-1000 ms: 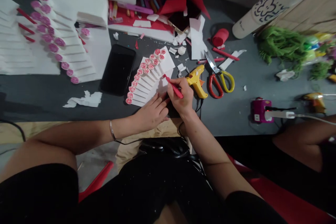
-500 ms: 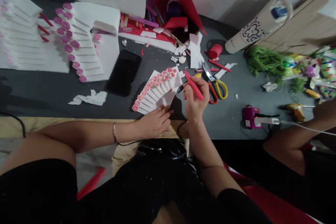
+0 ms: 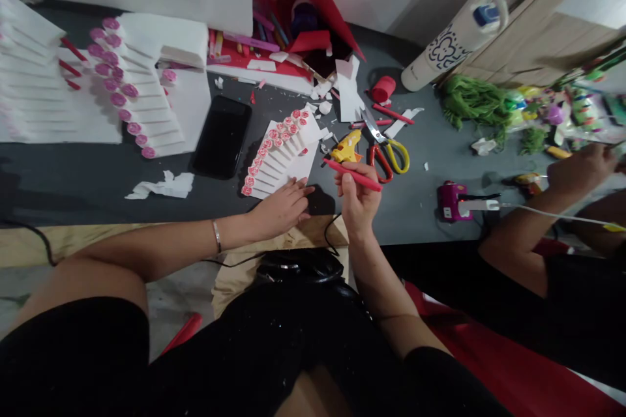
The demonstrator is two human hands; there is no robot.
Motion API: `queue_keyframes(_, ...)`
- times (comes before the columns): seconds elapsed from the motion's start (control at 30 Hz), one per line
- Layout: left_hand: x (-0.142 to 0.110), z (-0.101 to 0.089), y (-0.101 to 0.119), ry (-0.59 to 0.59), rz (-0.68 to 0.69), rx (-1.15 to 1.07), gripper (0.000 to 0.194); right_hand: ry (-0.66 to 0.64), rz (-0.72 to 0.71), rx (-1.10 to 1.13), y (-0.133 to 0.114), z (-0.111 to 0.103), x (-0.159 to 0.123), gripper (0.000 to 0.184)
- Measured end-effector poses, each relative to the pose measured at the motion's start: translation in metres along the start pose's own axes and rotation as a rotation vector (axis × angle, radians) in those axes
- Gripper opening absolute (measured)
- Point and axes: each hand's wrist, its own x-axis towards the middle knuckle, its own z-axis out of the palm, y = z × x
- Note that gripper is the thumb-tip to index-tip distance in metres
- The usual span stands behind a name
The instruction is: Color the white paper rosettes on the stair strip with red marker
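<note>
My left hand [image 3: 282, 211] lies flat, fingers stretched out, at the lower edge of a white paper piece [image 3: 299, 168]. Along that piece's upper edge run several small round red-swirled paper roses [image 3: 268, 143], with narrow white strips fanning below them. To its right, my right hand [image 3: 360, 207] is closed around a slim red marker [image 3: 360, 178], held slanting with its tip towards the paper but apart from it. A yellow glue gun [image 3: 347, 146] lies just beyond the marker. Scissors [image 3: 386, 146] with red and yellow handles rest beside it.
A black phone [image 3: 222, 137], crumpled paper [image 3: 163, 186] and pink-rose paper pieces [image 3: 161, 124] lie left. Behind are a red box [image 3: 293, 71] and paper scraps. To the right stand a white bottle [image 3: 440, 55] and purple adapter [image 3: 450, 202]; another person's hand [image 3: 570, 169] is beyond.
My right hand has drawn back from the paper's right end, and the marker now lies flatter. The glue gun has come into view. My left hand stays on the paper. The other person's hand has moved.
</note>
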Motion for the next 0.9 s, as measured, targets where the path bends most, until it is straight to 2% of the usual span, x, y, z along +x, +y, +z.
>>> queue_keyframes(0.1, 0.005, -0.011, -0.003, 0.069, -0.014, -0.061, 0.029, -0.006, 0.116, 0.072, -0.002, -0.006, -0.006, 0.024)
queue_keyframes(0.17, 0.009, -0.021, -0.002, 0.03, -0.08, -0.096, 0.03, -0.001, 0.216, 0.141, -0.004, -0.008, -0.007, 0.027)
queue_keyframes(0.27, 0.014, -0.035, 0.003, -0.064, -0.303, -0.152, 0.026, 0.017, 0.334, 0.252, -0.006, -0.01, -0.006, 0.033)
queue_keyframes(0.33, 0.016, -0.042, 0.009, -0.044, -0.446, -0.215, 0.022, 0.01, 0.373, 0.299, -0.009, -0.011, -0.006, 0.036)
queue_keyframes(0.4, 0.017, -0.047, 0.018, 0.001, -0.512, -0.286, 0.02, -0.004, 0.387, 0.337, -0.013, -0.011, -0.006, 0.038)
queue_keyframes(0.63, 0.015, -0.056, 0.052, 0.077, -0.585, -0.38, 0.021, -0.031, 0.383, 0.373, -0.022, -0.011, -0.011, 0.038)
queue_keyframes(0.8, 0.01, -0.052, 0.059, 0.144, -0.589, -0.361, 0.017, -0.079, 0.378, 0.364, -0.021, -0.012, -0.015, 0.038)
queue_keyframes(0.9, 0.009, -0.051, 0.061, 0.129, -0.598, -0.328, 0.017, -0.122, 0.381, 0.312, -0.022, -0.014, -0.017, 0.038)
